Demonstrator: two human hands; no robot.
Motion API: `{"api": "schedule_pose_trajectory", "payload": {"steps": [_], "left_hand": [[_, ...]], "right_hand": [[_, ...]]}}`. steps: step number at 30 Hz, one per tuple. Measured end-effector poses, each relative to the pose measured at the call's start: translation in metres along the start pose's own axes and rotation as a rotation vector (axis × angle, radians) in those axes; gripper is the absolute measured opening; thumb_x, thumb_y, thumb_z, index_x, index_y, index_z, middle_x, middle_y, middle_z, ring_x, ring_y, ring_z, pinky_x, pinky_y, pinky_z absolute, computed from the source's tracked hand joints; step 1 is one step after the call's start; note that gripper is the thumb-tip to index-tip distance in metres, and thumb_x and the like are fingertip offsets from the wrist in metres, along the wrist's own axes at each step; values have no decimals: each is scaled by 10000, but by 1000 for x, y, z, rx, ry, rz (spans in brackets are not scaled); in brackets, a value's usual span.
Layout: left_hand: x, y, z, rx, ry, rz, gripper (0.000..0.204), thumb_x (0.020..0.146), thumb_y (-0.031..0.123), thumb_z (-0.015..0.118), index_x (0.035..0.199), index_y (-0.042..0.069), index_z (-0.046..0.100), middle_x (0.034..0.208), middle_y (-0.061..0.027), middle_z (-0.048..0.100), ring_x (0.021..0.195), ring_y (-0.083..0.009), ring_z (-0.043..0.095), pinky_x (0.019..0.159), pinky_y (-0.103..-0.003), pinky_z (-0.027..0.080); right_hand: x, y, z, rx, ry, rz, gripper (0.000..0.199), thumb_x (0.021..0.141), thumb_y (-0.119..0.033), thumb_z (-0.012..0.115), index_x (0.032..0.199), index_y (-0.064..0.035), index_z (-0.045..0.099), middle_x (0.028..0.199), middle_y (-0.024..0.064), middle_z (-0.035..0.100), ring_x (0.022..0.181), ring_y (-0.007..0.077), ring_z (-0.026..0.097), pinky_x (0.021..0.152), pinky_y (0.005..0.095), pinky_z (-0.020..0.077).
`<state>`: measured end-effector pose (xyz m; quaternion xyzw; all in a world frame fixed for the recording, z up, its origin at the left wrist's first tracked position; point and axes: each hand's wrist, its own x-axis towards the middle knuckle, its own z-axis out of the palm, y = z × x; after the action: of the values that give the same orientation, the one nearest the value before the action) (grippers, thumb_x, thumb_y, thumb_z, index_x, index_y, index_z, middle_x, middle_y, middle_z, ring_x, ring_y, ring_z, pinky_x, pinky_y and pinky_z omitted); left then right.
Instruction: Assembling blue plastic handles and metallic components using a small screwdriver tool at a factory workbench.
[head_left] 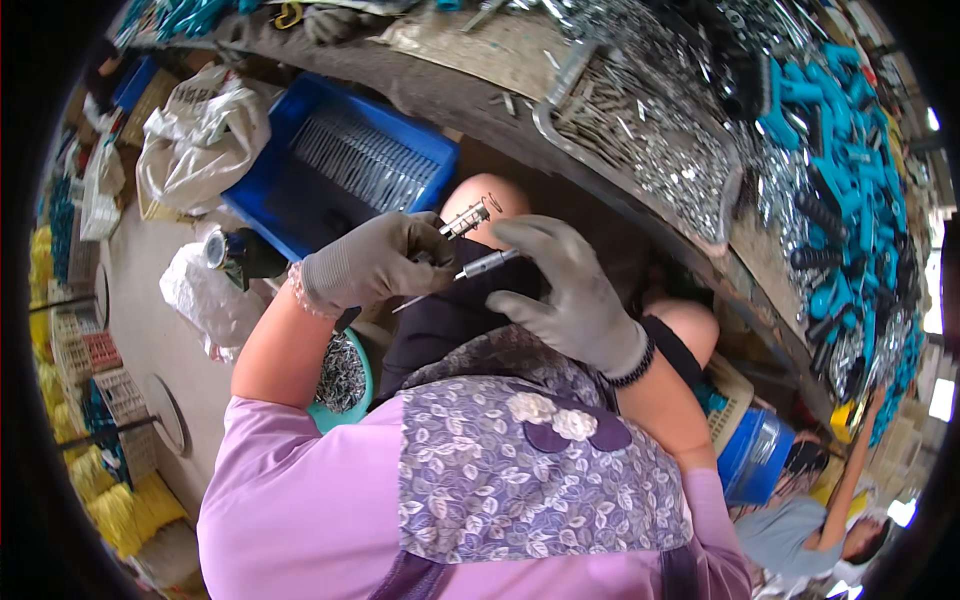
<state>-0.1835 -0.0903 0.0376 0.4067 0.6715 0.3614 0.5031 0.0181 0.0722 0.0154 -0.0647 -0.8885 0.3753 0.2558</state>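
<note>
The small metal tool part [467, 218], a slim steel shaft with a wire loop at its tip, sat above the person's lap, pinched in the fingers of the gloved left hand [372, 262]. Just beside it, a second slim metal rod [487, 264] lay clamped under the gloved right hand [565, 292], whose fingers were curled down over it. Both pieces looked light, stiff and smooth, likely slippery against bare skin, so the knit gloves and a hold at mid-shaft, clear of the thin loop, seemed wise. Below the part and to its left stood a teal bowl [356, 402] of small metal pieces. Beyond it, farther left, was a blue crate [425, 145] of rods; to its right, the workbench [490, 110] carried heaps of metal parts and blue handles [850, 150].
</note>
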Motion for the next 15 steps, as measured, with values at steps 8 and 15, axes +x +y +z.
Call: {"api": "schedule_pose_trajectory", "payload": {"steps": [8,15], "left_hand": [[37,17,59,127,-206,322,378,858,30,634,1236,28,649,1044,-101,624,956,-221,595,934,-313,461],[36,24,98,-59,-208,85,665,868,-48,616,1475,28,354,1192,-116,615,1114,-142,570,977,-291,458]], "right_hand": [[-67,10,-33,205,-95,249,169,877,-177,746,987,-61,691,900,119,664,825,277,659,753,361,518],[-132,25,-106,299,516,781,89,837,-26,728,901,-25,666,838,1,666,755,44,574,682,213,465]]}}
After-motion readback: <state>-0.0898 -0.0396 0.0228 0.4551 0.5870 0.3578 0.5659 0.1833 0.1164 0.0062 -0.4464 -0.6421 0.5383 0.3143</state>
